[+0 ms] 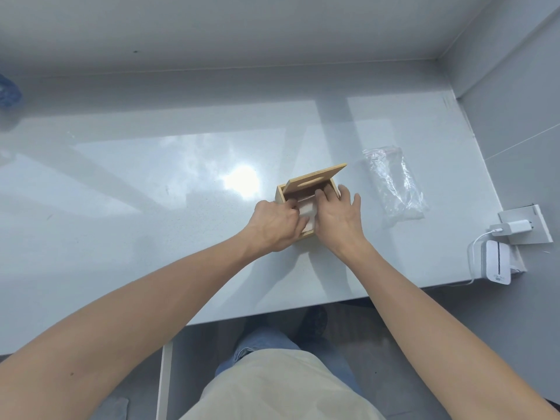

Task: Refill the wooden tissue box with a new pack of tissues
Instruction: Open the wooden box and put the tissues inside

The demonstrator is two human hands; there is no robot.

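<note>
While the slotted lid (315, 178) stands raised at the far side, the left hand (277, 222) and right hand (339, 216) press the tissue stack (307, 212) into the wooden tissue box (280, 194) mid-desk (151, 177); each hand has its fingers curled onto the stack. The empty wrapper (394, 183) lies right. Remaining: close lid.

blue object (9, 90): cut by left edge | tissues (307, 211): mostly hidden under hands

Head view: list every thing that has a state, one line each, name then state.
wooden tissue box: open, upright on the counter.
lid: raised, tilted back.
tissues: white stack sitting inside the box.
plastic wrapper: empty, lying on the counter right of the box.
left hand: fingers curled on the tissues.
right hand: fingers pressing into the box.
charger: plugged into the wall socket.
</note>
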